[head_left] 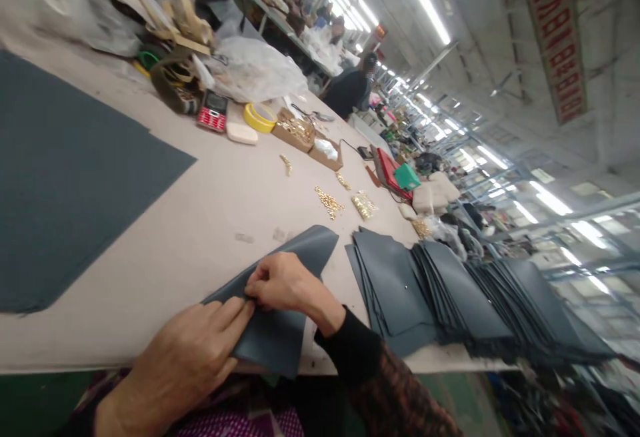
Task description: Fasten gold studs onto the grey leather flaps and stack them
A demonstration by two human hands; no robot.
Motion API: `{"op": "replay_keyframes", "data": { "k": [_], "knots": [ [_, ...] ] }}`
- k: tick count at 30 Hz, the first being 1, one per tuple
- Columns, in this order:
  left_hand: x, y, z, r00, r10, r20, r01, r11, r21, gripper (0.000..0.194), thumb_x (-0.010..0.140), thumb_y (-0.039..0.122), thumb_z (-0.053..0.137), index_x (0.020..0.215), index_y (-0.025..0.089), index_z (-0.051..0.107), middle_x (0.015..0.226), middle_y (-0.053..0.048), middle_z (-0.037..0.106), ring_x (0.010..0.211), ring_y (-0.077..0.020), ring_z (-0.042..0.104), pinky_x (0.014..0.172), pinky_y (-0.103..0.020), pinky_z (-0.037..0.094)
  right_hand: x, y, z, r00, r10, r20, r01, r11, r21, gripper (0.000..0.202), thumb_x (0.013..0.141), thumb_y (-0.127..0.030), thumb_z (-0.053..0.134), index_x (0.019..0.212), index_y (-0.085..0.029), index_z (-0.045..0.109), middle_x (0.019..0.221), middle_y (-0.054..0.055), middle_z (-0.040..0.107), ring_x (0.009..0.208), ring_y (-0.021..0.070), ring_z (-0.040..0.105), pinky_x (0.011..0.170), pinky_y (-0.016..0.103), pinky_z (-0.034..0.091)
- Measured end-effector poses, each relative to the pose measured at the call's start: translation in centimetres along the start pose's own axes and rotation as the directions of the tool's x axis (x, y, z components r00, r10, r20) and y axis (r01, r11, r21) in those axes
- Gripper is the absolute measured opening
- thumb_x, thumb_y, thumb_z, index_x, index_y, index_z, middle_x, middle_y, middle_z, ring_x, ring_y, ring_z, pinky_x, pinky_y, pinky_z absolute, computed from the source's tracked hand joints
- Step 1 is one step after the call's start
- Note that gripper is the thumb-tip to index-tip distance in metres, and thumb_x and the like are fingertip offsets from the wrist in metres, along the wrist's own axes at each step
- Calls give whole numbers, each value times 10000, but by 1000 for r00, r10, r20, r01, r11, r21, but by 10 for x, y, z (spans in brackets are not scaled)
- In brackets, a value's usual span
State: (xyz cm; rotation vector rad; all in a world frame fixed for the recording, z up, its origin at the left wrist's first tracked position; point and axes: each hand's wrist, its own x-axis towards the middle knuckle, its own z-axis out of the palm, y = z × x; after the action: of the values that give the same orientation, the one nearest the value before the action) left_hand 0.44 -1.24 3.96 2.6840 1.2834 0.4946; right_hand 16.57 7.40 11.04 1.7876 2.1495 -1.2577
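A dark grey sheet (280,337) lies folded over at the table's front edge, its upper flap curling up. My left hand (190,350) grips its left side, fingers pressed together on the fold. My right hand (280,281) is closed in a pinch on the same fold, fingertips touching those of my left hand. Whether a small part sits between the right fingertips is hidden. Beyond the sheet are a pile of small gold pieces (329,202) and a clear bag of gold pieces (364,205).
Stacks of grey sheets (395,283) line the front edge at right. A large grey sheet (80,183) covers the left. Farther back are a yellow tape roll (260,117), a red phone (213,111) and cardboard boxes (295,131). A person (350,87) is in the background.
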Motion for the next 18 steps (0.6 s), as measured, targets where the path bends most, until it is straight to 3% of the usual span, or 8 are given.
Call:
{"op": "replay_keyframes", "data": {
  "k": [5, 12, 14, 16, 18],
  "knots": [
    [-1, -3, 7, 998, 39, -53, -37, 999, 25, 452, 821, 135, 441, 1233, 170, 624, 1096, -119, 673, 885, -265, 635, 733, -402, 490, 5, -7, -12, 977, 137, 164, -144, 989, 31, 179, 799, -198, 600, 623, -165, 602, 491, -30, 586, 471, 113, 609, 444, 174, 495],
    [3, 1, 0, 997, 62, -42, -60, 997, 57, 476, 782, 107, 463, 1236, 154, 601, 1084, -119, 681, 850, -280, 657, 725, -428, 521, 2, -18, -19, 968, 168, 186, -162, 986, -47, 292, 800, -189, 652, 526, -167, 553, 495, -17, 593, 494, 128, 614, 488, 207, 510],
    [5, 6, -5, 999, 32, -31, -29, 995, 100, 458, 784, 94, 452, 1206, 178, 608, 1038, -93, 690, 785, -257, 662, 677, -401, 524, -3, -11, -17, 991, 106, 82, -97, 990, -98, 319, 780, -281, 704, 520, -171, 555, 548, 0, 624, 568, 158, 641, 543, 236, 515],
    [7, 11, -11, 999, 3, -43, 3, 992, 128, 428, 794, 86, 437, 1161, 210, 617, 1016, -63, 697, 728, -226, 666, 633, -363, 519, -16, 2, -12, 992, 6, -124, -22, 991, -131, 275, 758, -390, 732, 613, -183, 623, 652, 21, 672, 687, 198, 665, 630, 274, 523],
    [8, 17, -16, 997, -19, -70, 28, 992, 125, 400, 822, 80, 414, 1131, 228, 621, 1042, -46, 700, 716, -200, 679, 618, -330, 521, -36, 19, -5, 920, -72, -386, 9, 987, -161, 242, 773, -427, 718, 821, -191, 691, 846, 62, 711, 853, 240, 664, 760, 330, 525]
  ]
}}
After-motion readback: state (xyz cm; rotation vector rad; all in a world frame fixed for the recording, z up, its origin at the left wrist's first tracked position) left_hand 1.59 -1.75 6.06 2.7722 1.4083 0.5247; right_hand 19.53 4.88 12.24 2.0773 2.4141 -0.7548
